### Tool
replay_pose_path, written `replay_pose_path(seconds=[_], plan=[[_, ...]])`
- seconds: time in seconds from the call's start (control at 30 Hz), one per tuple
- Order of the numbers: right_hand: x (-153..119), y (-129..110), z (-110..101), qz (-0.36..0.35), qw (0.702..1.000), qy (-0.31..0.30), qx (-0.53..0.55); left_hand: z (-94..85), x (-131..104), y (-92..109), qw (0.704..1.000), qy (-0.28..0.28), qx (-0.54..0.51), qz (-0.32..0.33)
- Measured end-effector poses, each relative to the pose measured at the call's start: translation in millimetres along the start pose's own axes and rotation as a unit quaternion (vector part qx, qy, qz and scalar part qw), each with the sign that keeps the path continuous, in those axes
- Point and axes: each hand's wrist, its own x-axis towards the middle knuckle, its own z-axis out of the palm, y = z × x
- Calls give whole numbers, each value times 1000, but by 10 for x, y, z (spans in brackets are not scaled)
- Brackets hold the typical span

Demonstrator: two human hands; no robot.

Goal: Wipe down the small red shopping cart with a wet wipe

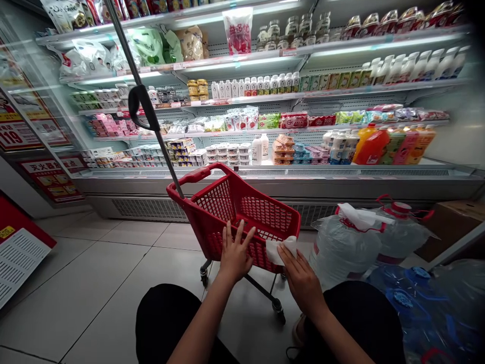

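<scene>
A small red plastic shopping cart (212, 222) stands on wheels just in front of my knees, its basket showing nothing inside. Against the near side of the basket rests my left hand (237, 255), fingers spread and holding nothing. Further right, my right hand (303, 278) presses a white wipe (275, 251) to the cart's side near its front corner. A grey pole (166, 159) with a black grip (144, 108) rises from the handle end of the cart.
Behind the cart runs an open refrigerated shelf (265, 174) stocked with bottles, cups and pouches. Large clear water jugs (344, 242) and blue-tinted jugs (409, 298) stand at the right, by a cardboard box (450, 222). A red and white unit (22, 247) sits at the left.
</scene>
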Motion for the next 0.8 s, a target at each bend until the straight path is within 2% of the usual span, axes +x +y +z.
replay_pose_path(seconds=[0.13,0.23,0.37,0.43,0.5,0.6,0.7,0.8], plan=[[-46,44,-34,-54,998,-23,30,26,-86,111,1000,3,-19,8],[-45,300,-29,-86,994,-31,60,-10,-105,25,1000,-5,-17,25],[60,731,38,-50,995,-33,74,-61,-73,-118,999,-17,-15,41],[125,824,81,-20,997,-34,67,-54,-50,-124,999,-18,-18,32],[163,769,117,1,998,-29,56,-22,-37,-68,1000,-15,-24,11],[153,457,142,15,999,-18,43,50,-56,116,999,-8,-33,-8],[114,105,125,-13,999,-21,40,114,-118,329,999,-8,-49,19],[104,-5,85,-50,998,-29,31,141,-183,441,998,-3,-60,29]])
